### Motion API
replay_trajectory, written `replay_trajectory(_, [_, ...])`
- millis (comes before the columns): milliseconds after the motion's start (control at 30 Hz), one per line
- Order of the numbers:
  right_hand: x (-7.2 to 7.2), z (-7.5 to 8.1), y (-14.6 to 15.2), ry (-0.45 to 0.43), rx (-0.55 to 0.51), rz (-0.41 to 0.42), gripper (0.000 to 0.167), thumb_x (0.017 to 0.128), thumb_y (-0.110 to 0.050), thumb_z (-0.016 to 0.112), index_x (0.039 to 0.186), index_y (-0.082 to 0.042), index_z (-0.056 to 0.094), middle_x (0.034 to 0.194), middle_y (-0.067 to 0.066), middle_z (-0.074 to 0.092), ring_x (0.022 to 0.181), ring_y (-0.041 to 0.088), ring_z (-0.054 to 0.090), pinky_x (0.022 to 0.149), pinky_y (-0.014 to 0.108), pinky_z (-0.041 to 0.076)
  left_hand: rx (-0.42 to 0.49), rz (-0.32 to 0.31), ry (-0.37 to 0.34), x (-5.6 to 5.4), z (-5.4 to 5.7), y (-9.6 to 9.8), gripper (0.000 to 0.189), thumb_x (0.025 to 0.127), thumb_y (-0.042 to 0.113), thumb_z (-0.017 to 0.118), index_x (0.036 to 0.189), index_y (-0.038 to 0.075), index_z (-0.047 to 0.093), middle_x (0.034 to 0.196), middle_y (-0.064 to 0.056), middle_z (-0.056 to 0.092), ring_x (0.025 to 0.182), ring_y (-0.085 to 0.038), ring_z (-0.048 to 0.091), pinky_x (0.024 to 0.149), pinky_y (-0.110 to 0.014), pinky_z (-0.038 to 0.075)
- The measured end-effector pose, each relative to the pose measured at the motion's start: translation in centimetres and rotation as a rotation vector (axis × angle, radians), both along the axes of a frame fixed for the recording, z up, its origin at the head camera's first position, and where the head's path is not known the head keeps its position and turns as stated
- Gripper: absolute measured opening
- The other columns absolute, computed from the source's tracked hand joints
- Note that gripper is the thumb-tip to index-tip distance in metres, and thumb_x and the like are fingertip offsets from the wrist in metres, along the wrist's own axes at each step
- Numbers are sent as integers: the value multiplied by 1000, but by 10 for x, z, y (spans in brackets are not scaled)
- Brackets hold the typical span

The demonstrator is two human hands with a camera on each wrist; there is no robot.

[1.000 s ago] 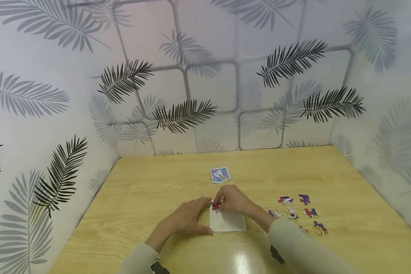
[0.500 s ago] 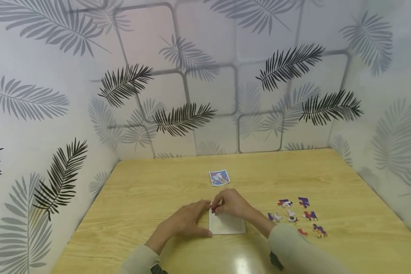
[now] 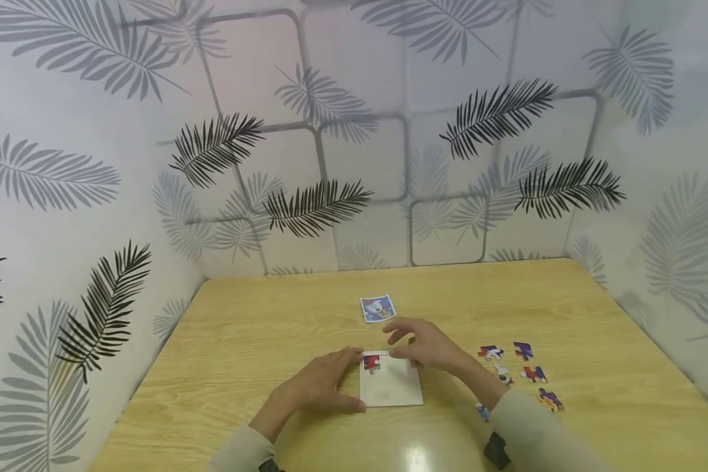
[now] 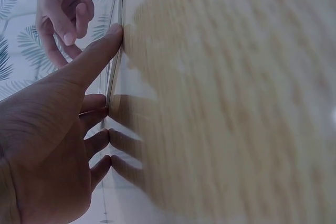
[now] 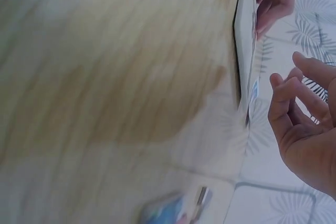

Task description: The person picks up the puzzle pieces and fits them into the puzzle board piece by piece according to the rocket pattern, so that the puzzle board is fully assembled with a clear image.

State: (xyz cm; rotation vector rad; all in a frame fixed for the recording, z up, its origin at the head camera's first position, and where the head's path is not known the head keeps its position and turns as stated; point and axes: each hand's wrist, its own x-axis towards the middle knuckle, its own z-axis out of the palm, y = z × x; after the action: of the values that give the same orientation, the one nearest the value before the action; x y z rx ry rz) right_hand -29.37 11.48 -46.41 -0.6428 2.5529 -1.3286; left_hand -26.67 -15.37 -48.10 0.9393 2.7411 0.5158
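Note:
A white square puzzle tray (image 3: pixel 396 388) lies on the table in the head view. One red and purple puzzle piece (image 3: pixel 372 364) sits in its upper left corner. My left hand (image 3: pixel 317 383) rests at the tray's left side, thumb at the lower corner and fingertips at the upper one. In the left wrist view its thumb and fingers (image 4: pixel 97 142) touch along the edge. My right hand (image 3: pixel 429 345) hovers over the tray's upper right part, holding nothing. Its fingers look loosely bent and apart in the right wrist view (image 5: pixel 307 124).
A small picture card (image 3: pixel 377 309) showing a white dog lies behind the tray. Several loose puzzle pieces (image 3: pixel 533 373) are spread on the wooden table (image 3: pixel 259 314) to the right, some partly hidden by my right arm. A patterned wall (image 3: pixel 366 242) borders the table.
My right hand has let go of the red puzzle piece, leaving it in the tray's corner, and moved right with its fingers loosened. My left hand stays at the tray's edge.

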Motion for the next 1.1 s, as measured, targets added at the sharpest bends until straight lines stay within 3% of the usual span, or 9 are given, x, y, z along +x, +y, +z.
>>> replay_trajectory(133, [-2,1,9,50,29,-44,40,91,-17,72,130,-10,63,114,8,71,68,12,56,79,37,55,-15,3,9,-1,1,-2,92,82,67,68,153,21,33,158,0,40,144,-29,42,118,-50,37])
replay_trajectory(167, [-3,1,12,43,23,-49,41,91,-17,72,130,-10,63,114,8,71,62,13,53,73,37,55,-18,4,9,-2,1,-2,92,82,67,68,154,21,32,158,0,40,144,-29,42,118,-50,37])
replay_trajectory(233, [-3,1,17,59,28,-44,41,91,-18,72,130,-9,63,114,9,71,67,9,54,76,33,54,-19,4,10,-3,1,-2,92,82,68,68,154,21,33,158,0,40,144,-29,42,118,-50,37])
replay_trajectory(367, [-2,-1,32,6,-6,-25,44,92,-19,71,133,-8,60,118,14,68,56,8,46,51,24,45,-5,-17,17,-4,-2,-1,92,82,66,69,153,19,34,157,-2,40,143,-31,43,117,-51,38])
replay_trajectory(467, [-1,-3,46,-44,-34,-18,46,94,-19,70,136,-7,57,123,18,64,44,10,34,41,20,35,11,-35,26,-4,-5,1,91,83,64,69,152,17,35,157,-4,41,142,-32,43,116,-51,38])
replay_trajectory(933, [5,-4,89,-33,-13,-41,45,95,-14,68,136,-3,55,126,24,61,39,6,31,38,21,35,-11,8,-14,1,-3,-2,95,82,66,68,155,19,31,163,-3,33,149,-32,33,121,-53,30])
replay_trajectory(1100, [8,-2,104,-39,-7,-51,45,96,-14,66,137,-2,54,127,25,60,44,7,38,40,24,41,-7,8,-20,0,-2,-2,94,82,66,69,155,19,31,163,-3,32,151,-31,30,122,-53,29])
